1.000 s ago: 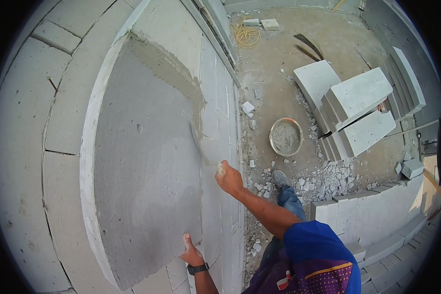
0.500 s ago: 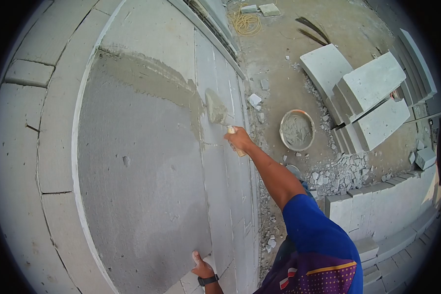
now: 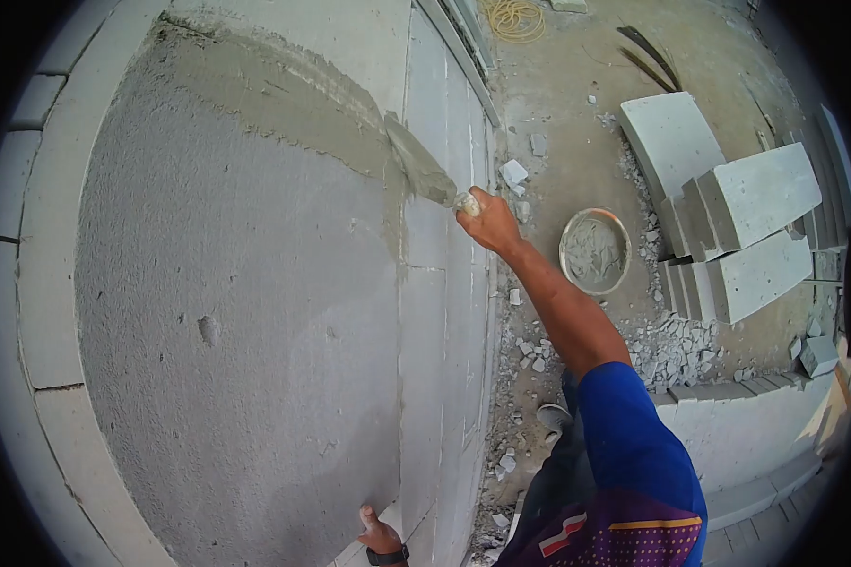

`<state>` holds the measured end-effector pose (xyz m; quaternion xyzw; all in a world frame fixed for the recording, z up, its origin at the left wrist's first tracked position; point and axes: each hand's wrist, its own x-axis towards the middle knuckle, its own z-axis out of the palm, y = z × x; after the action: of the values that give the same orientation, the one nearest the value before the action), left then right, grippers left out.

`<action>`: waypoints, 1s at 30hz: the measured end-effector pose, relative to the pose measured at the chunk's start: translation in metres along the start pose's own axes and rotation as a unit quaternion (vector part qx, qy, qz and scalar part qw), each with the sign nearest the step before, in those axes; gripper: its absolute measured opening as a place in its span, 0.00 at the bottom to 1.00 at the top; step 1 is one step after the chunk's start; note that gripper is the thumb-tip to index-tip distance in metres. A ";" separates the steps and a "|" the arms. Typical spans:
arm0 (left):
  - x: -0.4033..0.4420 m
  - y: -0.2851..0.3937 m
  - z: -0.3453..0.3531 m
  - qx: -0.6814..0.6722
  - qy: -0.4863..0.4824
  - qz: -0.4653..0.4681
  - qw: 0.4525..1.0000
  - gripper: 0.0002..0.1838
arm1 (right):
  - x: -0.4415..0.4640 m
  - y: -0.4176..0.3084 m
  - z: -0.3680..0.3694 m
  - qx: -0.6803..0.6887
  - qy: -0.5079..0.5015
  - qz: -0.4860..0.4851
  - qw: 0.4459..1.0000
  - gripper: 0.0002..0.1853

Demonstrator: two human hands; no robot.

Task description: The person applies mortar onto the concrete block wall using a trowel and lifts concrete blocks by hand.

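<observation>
My right hand point(image 3: 490, 219) is closed round the pale handle of a trowel point(image 3: 420, 165). The mortar-smeared blade points up and left, its tip touching the corner of a wet mortar band point(image 3: 284, 93). This band runs along the far edge of a broad grey block surface point(image 3: 246, 283), and a thin smear comes down its right edge. Low in the view, my left hand point(image 3: 380, 532), with a dark wristband, rests at the block's near right edge. Its thumb is stretched out on the surface; the other fingers are mostly hidden.
A round bucket point(image 3: 596, 250) of wet mortar stands on the ground to the right. Beyond it lie stacked pale blocks point(image 3: 764, 194) and broken rubble point(image 3: 676, 350). A coiled yellow hose or cable point(image 3: 515, 19) is at the top. My shoe point(image 3: 553, 417) is beside loose chips.
The camera view has shifted, so the bucket and blocks sit further right. The trowel has turned, its blade now slanting edge-on against the mortar corner. My left hand stays at the block's edge.
</observation>
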<state>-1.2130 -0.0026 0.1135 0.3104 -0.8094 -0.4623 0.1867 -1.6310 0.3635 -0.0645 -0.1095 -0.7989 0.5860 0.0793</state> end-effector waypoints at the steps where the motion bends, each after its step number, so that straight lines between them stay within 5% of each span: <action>1: -0.001 -0.006 0.000 -0.017 0.002 -0.003 1.000 0.29 | -0.004 0.003 -0.001 -0.010 -0.008 -0.002 1.000 0.15; 5: 0.007 -0.028 -0.006 -0.069 0.028 0.030 0.997 0.36 | -0.031 0.007 -0.002 0.002 -0.046 -0.024 0.999 0.14; 8: 0.010 -0.032 -0.003 -0.068 0.012 0.006 0.998 0.28 | -0.055 0.005 0.003 0.011 -0.049 -0.046 0.998 0.13; 17: 0.002 0.010 0.020 -0.080 0.004 -0.002 0.997 0.30 | -0.161 -0.013 0.034 0.041 -0.058 0.000 0.997 0.12; 24: -0.003 0.023 0.024 0.040 0.059 -0.017 0.997 0.34 | -0.245 -0.040 0.041 0.134 -0.089 0.059 0.985 0.14; 28: 0.018 -0.028 0.015 0.111 0.098 0.056 0.987 0.35 | -0.191 -0.040 0.044 0.232 -0.054 0.068 0.969 0.13; 30: 0.024 -0.044 0.012 0.116 0.114 0.083 0.983 0.35 | -0.142 -0.057 0.021 0.317 -0.087 0.156 0.931 0.10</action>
<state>-1.2234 -0.0272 0.0699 0.3124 -0.8539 -0.3093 0.2784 -1.5043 0.2895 -0.0165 -0.1509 -0.5483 0.8209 -0.0526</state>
